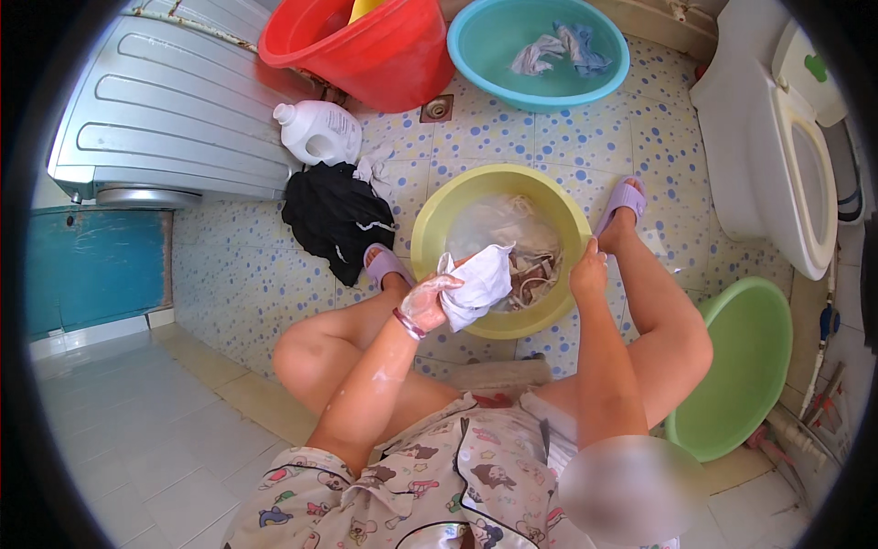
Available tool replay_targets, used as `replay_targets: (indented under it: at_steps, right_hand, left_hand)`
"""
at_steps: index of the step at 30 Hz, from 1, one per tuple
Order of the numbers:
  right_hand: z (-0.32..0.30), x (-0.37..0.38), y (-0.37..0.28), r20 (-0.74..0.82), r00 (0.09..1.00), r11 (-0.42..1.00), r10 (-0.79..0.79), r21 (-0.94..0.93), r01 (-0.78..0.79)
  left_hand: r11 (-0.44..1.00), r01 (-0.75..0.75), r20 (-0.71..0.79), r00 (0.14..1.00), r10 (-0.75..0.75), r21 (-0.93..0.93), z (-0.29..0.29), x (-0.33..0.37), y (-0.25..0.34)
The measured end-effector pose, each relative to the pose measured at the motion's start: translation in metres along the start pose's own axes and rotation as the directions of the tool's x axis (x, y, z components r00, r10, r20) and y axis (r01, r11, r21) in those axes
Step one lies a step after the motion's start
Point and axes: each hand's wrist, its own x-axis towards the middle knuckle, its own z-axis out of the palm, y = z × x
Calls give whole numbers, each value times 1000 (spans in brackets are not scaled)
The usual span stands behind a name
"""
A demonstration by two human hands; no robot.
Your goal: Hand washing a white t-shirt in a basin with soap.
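Note:
My left hand, wet with suds and wearing a band at the wrist, is closed on a bunched white cloth. The cloth is held up over the near left part of a yellow basin. Cloudy water and soaked pale and brownish laundry fill the bottom of that basin; the cloth hides part of it. At the basin's right side, my right hand has its fingers closed on the rim.
Black clothing lies on the floor left of the basin, beside a white detergent jug. Farther off stand a red tub and a turquoise basin with wet cloths. A green basin leans at right, near a toilet. A washing machine stands left.

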Motion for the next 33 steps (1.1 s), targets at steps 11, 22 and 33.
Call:
replay_targets:
  at_steps: [11, 22, 33]
  right_hand:
    - [-3, -63, -58, -188, 895, 807, -404, 388, 446]
    - [-15, -120, -118, -261, 636, 617, -726, 160, 770]
    - [-28, -104, -119, -131, 685, 683, -717, 67, 727]
  left_hand:
    - [997, -58, -3, 998, 59, 56, 1, 0, -5]
    - [958, -117, 242, 953, 182, -263, -51, 0, -16]
    - [956, -172, 146, 967, 210, -237, 4, -10, -24]
